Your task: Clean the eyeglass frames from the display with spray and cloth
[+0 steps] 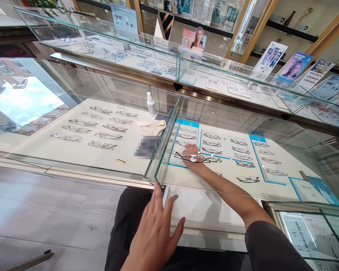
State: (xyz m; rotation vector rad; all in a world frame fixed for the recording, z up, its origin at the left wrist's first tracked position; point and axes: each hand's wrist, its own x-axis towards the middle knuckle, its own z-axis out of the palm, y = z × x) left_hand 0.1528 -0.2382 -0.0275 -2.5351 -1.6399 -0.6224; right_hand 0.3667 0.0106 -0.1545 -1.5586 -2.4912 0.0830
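My left hand (157, 222) is open, its fingers spread, with a fingertip touching the front edge of the glass where two display cases meet. Beneath the glass top, my right hand (192, 153) reaches into the right-hand case (223, 178). Its fingers look stretched out, close beside a pair of eyeglasses (180, 143) in the left column. Dark-framed eyeglasses (179, 156) with a small white tag appear in front of that hand, seemingly on the glass above it. Further pairs of eyeglasses (211, 143) lie in rows on the blue-edged white panel.
In the left case, rows of eyeglasses (83, 122) lie near a white spray bottle (151, 104), a cream cloth (151, 127) and a small yellow object (120, 161). A white drawer (206, 207) is below the right case. Another glass counter (107, 56) runs behind.
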